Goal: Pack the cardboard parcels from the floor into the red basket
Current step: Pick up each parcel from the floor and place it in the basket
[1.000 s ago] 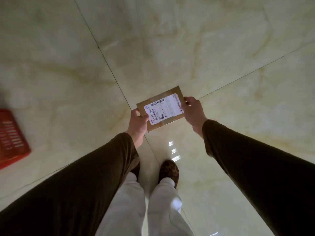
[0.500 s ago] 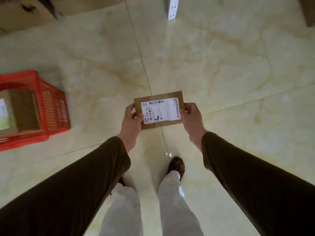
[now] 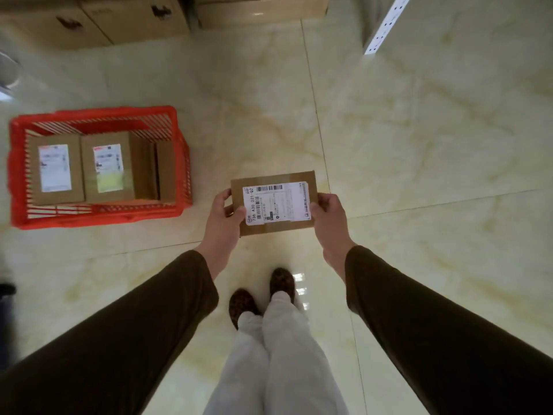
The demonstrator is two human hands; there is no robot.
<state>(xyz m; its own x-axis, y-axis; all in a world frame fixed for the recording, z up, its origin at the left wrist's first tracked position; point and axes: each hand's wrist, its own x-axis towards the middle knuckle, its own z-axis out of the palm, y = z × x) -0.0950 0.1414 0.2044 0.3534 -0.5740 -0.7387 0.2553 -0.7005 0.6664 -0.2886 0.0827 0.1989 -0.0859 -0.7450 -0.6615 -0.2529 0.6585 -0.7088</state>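
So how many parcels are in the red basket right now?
3 visible in the red plastic basket: a labelled cardboard parcel on the left, another beside it, a plain one on edge at right. More may lie underneath.

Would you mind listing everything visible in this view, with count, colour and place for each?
Held parcel: one, brown cardboard with white label, centre, gripped at both ends.
Red basket: one, red, on the floor at left.
Parcels in basket: at least three, brown cardboard, two showing labels; the right one stands on edge.
Large cartons: several, tan, along the top edge.
White perforated post: one, white, upper right.
Floor: cream marbled tiles, throughout.
Shoes: two, dark patterned, bottom centre.
Trousers: white, bottom centre.
Sleeves: two, dark brown.
Left hand: on the parcel's left end.
Right hand: on its right end.
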